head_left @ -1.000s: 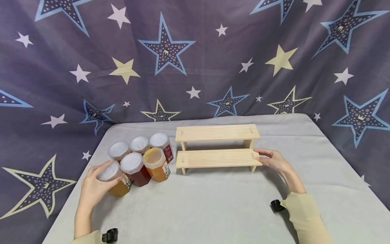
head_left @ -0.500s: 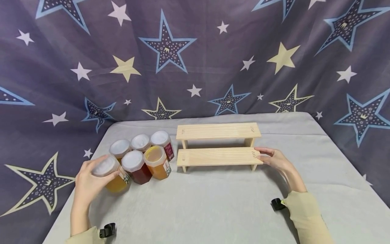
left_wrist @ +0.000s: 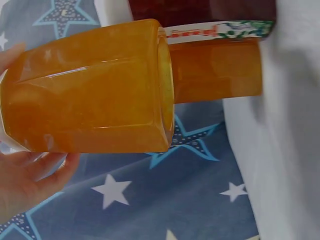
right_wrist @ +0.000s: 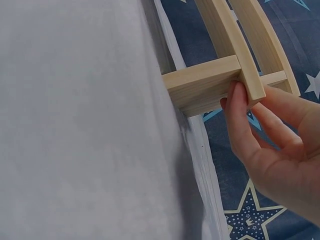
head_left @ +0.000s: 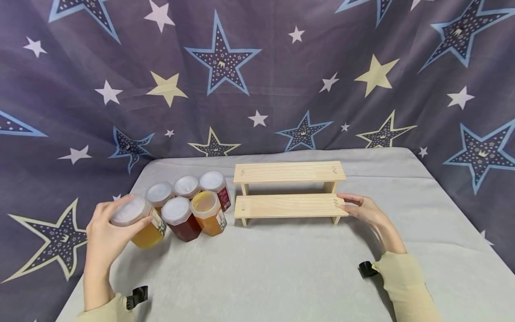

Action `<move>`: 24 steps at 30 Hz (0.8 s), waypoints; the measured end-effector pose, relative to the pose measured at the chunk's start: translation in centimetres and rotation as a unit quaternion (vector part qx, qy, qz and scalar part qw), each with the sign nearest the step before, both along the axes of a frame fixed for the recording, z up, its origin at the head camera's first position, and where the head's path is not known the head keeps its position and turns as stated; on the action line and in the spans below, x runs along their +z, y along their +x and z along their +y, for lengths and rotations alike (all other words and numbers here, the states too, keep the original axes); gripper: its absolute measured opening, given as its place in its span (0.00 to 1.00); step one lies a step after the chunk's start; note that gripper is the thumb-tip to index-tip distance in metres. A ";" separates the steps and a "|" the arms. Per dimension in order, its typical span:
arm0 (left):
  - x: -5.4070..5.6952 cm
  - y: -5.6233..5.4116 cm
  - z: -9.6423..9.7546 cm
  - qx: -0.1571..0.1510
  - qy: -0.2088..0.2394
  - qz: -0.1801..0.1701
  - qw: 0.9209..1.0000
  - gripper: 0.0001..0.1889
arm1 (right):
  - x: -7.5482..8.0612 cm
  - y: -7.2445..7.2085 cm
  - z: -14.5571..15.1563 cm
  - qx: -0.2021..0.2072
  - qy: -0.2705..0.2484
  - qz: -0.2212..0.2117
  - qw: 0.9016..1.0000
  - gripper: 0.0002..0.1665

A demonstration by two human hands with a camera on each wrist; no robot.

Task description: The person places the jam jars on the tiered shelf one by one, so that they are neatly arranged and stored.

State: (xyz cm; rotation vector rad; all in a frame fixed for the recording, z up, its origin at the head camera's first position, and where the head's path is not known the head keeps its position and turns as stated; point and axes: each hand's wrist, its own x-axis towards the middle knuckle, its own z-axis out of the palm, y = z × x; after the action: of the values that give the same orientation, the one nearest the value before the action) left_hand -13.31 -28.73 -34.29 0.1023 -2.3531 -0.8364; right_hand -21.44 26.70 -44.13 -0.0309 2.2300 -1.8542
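My left hand (head_left: 105,232) grips an octagonal plastic jar (head_left: 148,235) near its white lid, fingers and thumb round it, at the left of the table. Amber contents fill this jar, and it hangs tilted with its base showing in the left wrist view. Beside it stand several similar jars, among them a dark red one (head_left: 186,229) and an orange one (head_left: 211,223) with a yellowish lid. My right hand (head_left: 367,212) pinches the right end of the lower board of a two-step wooden rack (head_left: 287,206); the thumb lies against the board's edge in the right wrist view.
A pale grey cloth covers the table (head_left: 257,273). Behind it and at both sides hangs a dark star-patterned curtain (head_left: 265,85). The rack's upper step (head_left: 289,172) stands near the back edge, right of the jars.
My left hand has moved left and up with the amber jar, lifting it away from the others and tilting it. The right hand keeps its hold on the rack.
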 end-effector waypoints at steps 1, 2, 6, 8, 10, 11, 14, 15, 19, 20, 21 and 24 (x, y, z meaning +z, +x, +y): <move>0.2 0.0 0.1 -0.002 -0.002 0.004 1.000 0.31 | 0.0 0.0 0.0 -0.001 0.000 0.000 1.000 0.33; 0.4 0.0 0.1 -0.003 -0.004 0.009 1.000 0.31 | 0.0 0.0 0.1 -0.001 0.000 0.000 1.000 0.33; 1.3 0.0 0.3 -0.003 -0.006 0.015 1.000 0.31 | 0.0 0.0 0.1 -0.004 -0.002 -0.003 1.000 0.33; 1.7 -0.1 0.4 -0.004 -0.005 0.015 1.000 0.31 | 0.0 0.0 0.2 -0.005 -0.003 -0.006 1.000 0.34; 2.2 -0.1 0.6 -0.003 -0.005 0.011 1.000 0.31 | 0.0 0.0 0.2 -0.006 -0.006 -0.010 1.000 0.34; 2.4 -0.2 0.7 -0.003 -0.008 0.010 1.000 0.31 | 0.0 0.0 0.1 -0.007 -0.007 -0.011 1.000 0.34; 3.0 -0.3 1.0 -0.002 -0.017 0.014 1.000 0.31 | 0.0 0.1 0.1 -0.007 -0.011 -0.013 1.000 0.35; 3.2 -0.4 1.1 -0.003 -0.018 0.016 1.000 0.31 | 0.1 0.1 0.1 -0.007 -0.013 -0.012 1.000 0.34; 3.7 -0.6 1.6 -0.010 -0.017 0.030 0.999 0.31 | 0.1 0.1 0.1 -0.009 -0.020 -0.016 1.000 0.35; 3.8 -0.7 1.7 -0.014 -0.014 0.032 0.999 0.31 | 0.1 0.1 0.1 -0.009 -0.022 -0.017 1.000 0.35; 3.9 -0.9 1.9 -0.018 -0.012 0.034 0.999 0.31 | 0.1 0.1 0.1 -0.011 -0.022 -0.021 0.999 0.35; 4.1 -1.3 2.5 -0.030 -0.007 0.034 0.999 0.31 | 0.2 0.1 0.0 -0.013 -0.022 -0.025 0.999 0.35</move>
State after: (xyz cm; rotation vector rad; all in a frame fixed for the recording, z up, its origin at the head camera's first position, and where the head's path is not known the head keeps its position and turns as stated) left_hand -14.58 -26.24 -30.17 -0.0016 -2.3072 -0.8385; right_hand -21.33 26.74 -43.97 0.0354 2.1667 -1.8950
